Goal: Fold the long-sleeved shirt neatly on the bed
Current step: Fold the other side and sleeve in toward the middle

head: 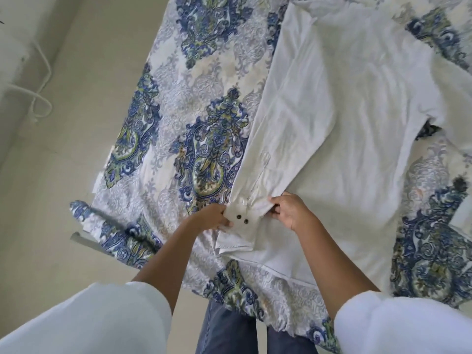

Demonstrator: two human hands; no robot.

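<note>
A white long-sleeved shirt (344,103) lies spread on the bed, its body running from the near edge toward the far right. One sleeve is laid lengthwise along the shirt's left side. Its cuff (242,215), with two dark buttons, sits near the bed's front edge. My left hand (213,217) pinches the cuff's left edge. My right hand (287,209) grips the sleeve fabric just right of the cuff. The other sleeve stretches off toward the right edge of the view.
The bed wears a sheet with blue and green paisley medallions (194,118). The beige floor (63,162) lies to the left, with a white cable (42,98) by the wall. My legs in blue trousers (229,330) stand at the bed's near edge.
</note>
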